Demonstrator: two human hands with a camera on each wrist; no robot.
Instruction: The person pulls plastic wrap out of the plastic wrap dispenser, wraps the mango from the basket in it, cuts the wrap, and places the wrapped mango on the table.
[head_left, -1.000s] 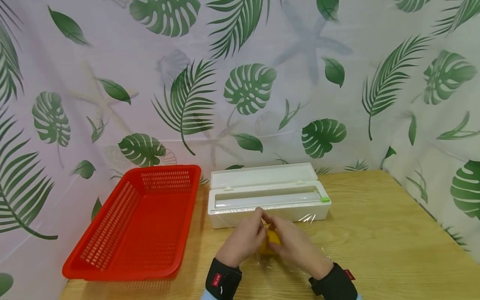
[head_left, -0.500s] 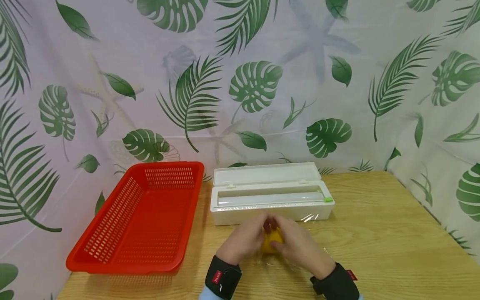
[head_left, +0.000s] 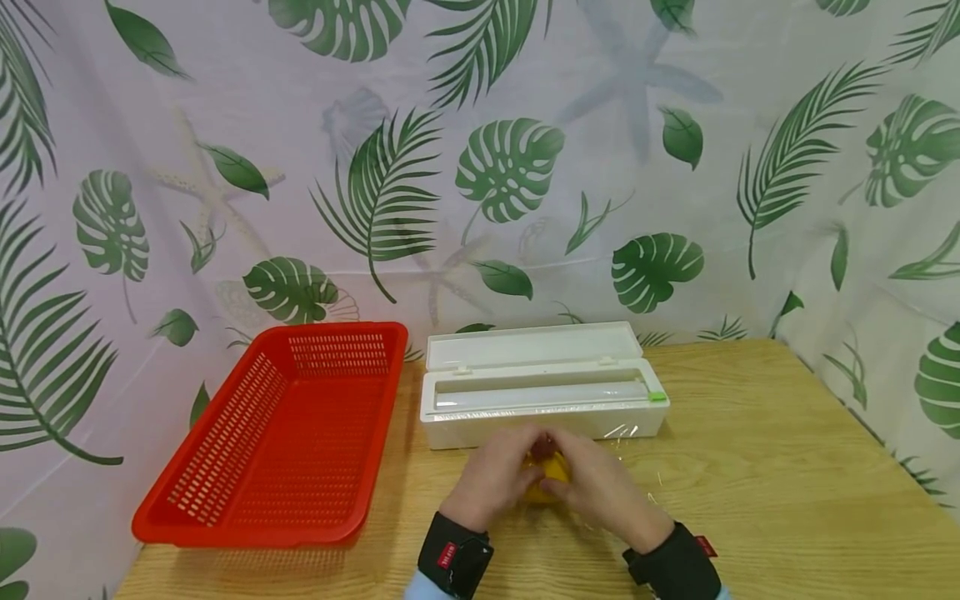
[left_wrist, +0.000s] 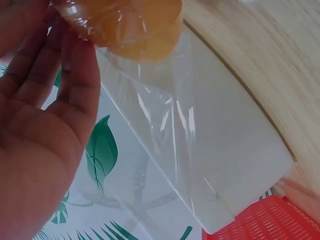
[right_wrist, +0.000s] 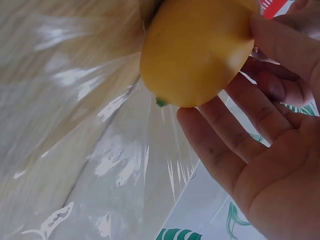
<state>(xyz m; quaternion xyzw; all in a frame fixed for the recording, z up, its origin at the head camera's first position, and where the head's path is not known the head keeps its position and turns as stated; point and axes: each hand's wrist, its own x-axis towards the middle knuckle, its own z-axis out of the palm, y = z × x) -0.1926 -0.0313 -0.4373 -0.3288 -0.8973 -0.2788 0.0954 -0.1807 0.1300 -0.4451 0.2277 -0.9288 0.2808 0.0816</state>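
Observation:
Between my two hands is a smooth yellow oval fruit [right_wrist: 192,55] with a small green tip. Clear plastic wrap [left_wrist: 167,117] covers part of it and stretches away toward the white box. My right hand [head_left: 603,487] holds the fruit with thumb and fingers, the fingertips along its side. From the other side my left hand [head_left: 491,475] curls its fingers against the wrapped fruit; its fingertips [left_wrist: 85,57] are at the film. In the head view both hands hide most of the fruit. The open white wrap box [head_left: 633,427] stands just beyond them, a roll [head_left: 540,395] inside.
A red perforated basket [head_left: 142,530] sits on the left of the wooden table [head_left: 765,467]. The box lid [head_left: 532,346] is raised at the back, near the leaf-patterned cloth [head_left: 570,183]. A green slider [head_left: 657,397] shows at the box's right end.
Both hands stay around the fruit over the same spot. The left hand has shifted slightly right, its thumb now nearer the right thumb across the fruit. The head view has shifted slightly.

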